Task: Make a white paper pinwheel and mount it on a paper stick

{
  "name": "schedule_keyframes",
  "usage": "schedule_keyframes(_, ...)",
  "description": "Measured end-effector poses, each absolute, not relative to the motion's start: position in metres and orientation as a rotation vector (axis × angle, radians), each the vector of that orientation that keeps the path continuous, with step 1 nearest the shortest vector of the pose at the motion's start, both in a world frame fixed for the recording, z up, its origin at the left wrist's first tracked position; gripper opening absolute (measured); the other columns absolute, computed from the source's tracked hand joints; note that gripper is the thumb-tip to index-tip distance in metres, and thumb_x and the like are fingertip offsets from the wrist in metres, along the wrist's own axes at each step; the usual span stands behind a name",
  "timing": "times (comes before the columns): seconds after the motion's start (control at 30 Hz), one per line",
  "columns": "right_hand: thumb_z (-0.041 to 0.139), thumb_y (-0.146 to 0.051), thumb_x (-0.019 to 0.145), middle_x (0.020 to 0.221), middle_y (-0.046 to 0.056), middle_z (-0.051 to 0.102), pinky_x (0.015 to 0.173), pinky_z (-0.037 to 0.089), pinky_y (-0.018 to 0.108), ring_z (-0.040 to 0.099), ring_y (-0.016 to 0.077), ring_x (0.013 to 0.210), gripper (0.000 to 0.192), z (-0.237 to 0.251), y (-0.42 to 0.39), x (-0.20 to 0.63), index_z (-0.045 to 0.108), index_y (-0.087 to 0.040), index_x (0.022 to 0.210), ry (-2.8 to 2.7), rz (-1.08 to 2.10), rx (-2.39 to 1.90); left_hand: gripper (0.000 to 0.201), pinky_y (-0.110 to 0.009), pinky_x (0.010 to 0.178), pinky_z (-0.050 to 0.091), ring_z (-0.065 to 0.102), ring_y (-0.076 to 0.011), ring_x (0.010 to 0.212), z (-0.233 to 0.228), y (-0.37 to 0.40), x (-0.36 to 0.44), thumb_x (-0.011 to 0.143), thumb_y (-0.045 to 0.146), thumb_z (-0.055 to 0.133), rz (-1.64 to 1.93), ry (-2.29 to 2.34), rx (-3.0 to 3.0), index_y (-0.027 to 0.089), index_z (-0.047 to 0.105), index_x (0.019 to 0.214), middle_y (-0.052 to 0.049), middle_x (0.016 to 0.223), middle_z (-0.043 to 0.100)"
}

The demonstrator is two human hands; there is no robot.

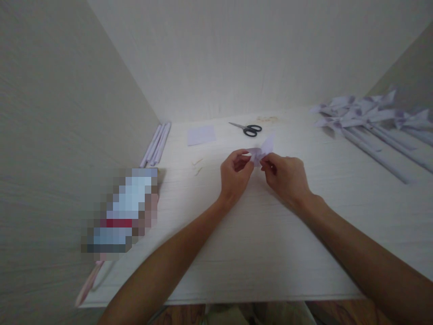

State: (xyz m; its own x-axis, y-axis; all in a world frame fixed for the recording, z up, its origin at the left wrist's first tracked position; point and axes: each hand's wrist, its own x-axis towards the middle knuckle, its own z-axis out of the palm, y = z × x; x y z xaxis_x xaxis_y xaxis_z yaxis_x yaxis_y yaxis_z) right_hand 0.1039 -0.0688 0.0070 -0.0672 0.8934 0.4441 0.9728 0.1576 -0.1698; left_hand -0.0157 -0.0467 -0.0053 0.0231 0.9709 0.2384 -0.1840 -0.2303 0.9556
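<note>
Both hands meet over the middle of the white bench, pinching a small folded piece of pale lilac paper between them. The left hand grips its left end with curled fingertips; the right hand grips its right end, and a pointed flap sticks up beyond. Behind the paper lie scissors and a flat paper square. Rolled paper sticks lie by the left wall. Finished paper pinwheels lie at far right.

soft, even light brightens the far wall; corners dim, edges stretched and slightly blurred, left patch pixelated.
</note>
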Motion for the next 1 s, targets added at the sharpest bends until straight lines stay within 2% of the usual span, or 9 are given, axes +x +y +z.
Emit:
schedule_keyframes(0.2, 0.041, -0.024, 0.078, 0.061, 0.005, 0.065, 0.05, 0.02, 0.026, 0.051, 0.0153, 0.049, 0.021, 0.0076, -0.0697, 0.1037, 0.06, -0.017, 0.07, -2.021, -0.458, -1.796, 0.019, -0.022, 0.064, 0.046, 0.058, -0.0093, 0.064, -0.0052, -0.0463, -0.0154, 0.06, 0.012, 0.055, 1.406, 0.902, 1.241, 0.016, 0.053, 0.079, 0.001, 0.068, 0.06)
schedule_keyframes(0.47, 0.037, -0.019, 0.082, 0.067, 0.004, 0.066, 0.048, 0.021, 0.026, 0.054, 0.0163, 0.053, 0.022, 0.0067, -0.0678, 0.1025, 0.058, -0.017, 0.084, -2.074, -0.332, -1.835, 0.022, -0.023, 0.064, 0.045, 0.058, -0.0097, 0.065, -0.0046, -0.0456, -0.0162, 0.06, 0.01, 0.054, 1.392, 0.901, 1.253, 0.016, 0.055, 0.081, 0.0, 0.069, 0.061)
schedule_keyframes(0.77, 0.036, -0.021, 0.083, 0.067, 0.004, 0.066, 0.047, 0.021, 0.025, 0.056, 0.0156, 0.054, 0.02, 0.0076, -0.0667, 0.1021, 0.056, -0.017, 0.081, -2.07, -0.258, -1.829, 0.018, -0.023, 0.064, 0.045, 0.058, -0.0098, 0.064, -0.0052, -0.0444, -0.0165, 0.059, 0.01, 0.054, 1.388, 0.937, 1.23, 0.017, 0.054, 0.076, 0.001, 0.067, 0.061)
schedule_keyframes(1.0, 0.039, -0.023, 0.081, 0.063, 0.004, 0.065, 0.046, 0.017, 0.024, 0.055, 0.0159, 0.051, 0.019, 0.0089, -0.0695, 0.1016, 0.058, -0.018, 0.081, -2.057, -0.317, -1.875, 0.016, -0.023, 0.064, 0.045, 0.057, -0.0091, 0.063, -0.0062, -0.0444, -0.0161, 0.059, 0.01, 0.053, 1.382, 0.928, 1.216, 0.016, 0.053, 0.073, 0.002, 0.066, 0.06)
